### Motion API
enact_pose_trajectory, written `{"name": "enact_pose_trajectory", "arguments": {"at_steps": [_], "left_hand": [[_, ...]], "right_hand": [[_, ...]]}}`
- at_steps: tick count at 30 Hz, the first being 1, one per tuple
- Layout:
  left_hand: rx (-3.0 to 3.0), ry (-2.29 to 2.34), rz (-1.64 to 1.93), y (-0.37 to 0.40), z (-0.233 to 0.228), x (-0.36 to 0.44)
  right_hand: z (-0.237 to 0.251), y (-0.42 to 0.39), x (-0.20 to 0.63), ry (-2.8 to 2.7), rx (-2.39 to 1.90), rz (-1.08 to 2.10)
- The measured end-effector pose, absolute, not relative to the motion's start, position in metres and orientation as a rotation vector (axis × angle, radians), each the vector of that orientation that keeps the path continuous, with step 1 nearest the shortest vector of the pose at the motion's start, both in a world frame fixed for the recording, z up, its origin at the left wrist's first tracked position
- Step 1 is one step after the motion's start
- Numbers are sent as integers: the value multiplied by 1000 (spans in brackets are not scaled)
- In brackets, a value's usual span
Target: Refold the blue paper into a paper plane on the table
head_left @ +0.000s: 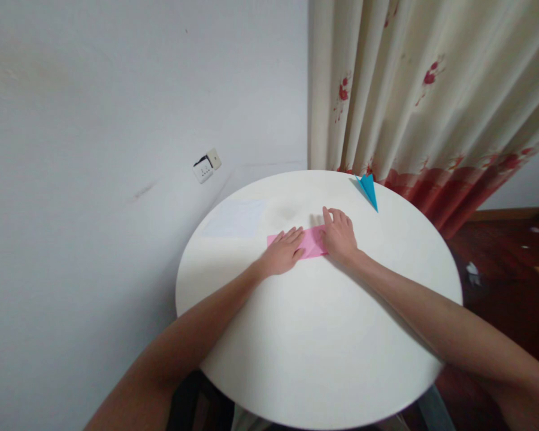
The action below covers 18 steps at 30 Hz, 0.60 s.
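Observation:
A folded strip of pink paper [313, 242] lies flat on the round white table [296, 335]. My left hand [284, 250] rests palm down over the left part of the strip, its fingers stretched out and slightly spread. At the strip's right end is my right hand [339, 234], with the thumb on the paper and the other fingers lifted apart and loosely bent. The part of the paper beneath each hand is hidden.
A blue paper plane [369, 190] sits near the table's far right edge. A pale sheet of paper [236, 218] lies at the back left. Beyond the table are a wall with a socket [203, 170] and a floral curtain [408, 90].

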<state>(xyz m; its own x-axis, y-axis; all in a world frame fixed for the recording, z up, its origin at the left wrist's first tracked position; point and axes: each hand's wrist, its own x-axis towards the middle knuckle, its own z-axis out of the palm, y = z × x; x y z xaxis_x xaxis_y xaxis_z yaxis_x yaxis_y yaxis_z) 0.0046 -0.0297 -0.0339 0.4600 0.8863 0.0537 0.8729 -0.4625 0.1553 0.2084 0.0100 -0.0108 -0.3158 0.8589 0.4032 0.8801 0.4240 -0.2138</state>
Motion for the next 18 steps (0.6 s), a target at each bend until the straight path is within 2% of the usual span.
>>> {"name": "enact_pose_trajectory", "arguments": {"at_steps": [2, 6, 18], "left_hand": [[2592, 1581, 177, -30, -33, 5], [2603, 1598, 166, -30, -32, 6], [2606, 1695, 169, -30, -35, 8]], "right_hand": [[-14, 6, 202, -2349, -1323, -116], [-27, 2, 189, -2606, -1145, 88], [-33, 1, 191, -2693, -1170, 135]]}}
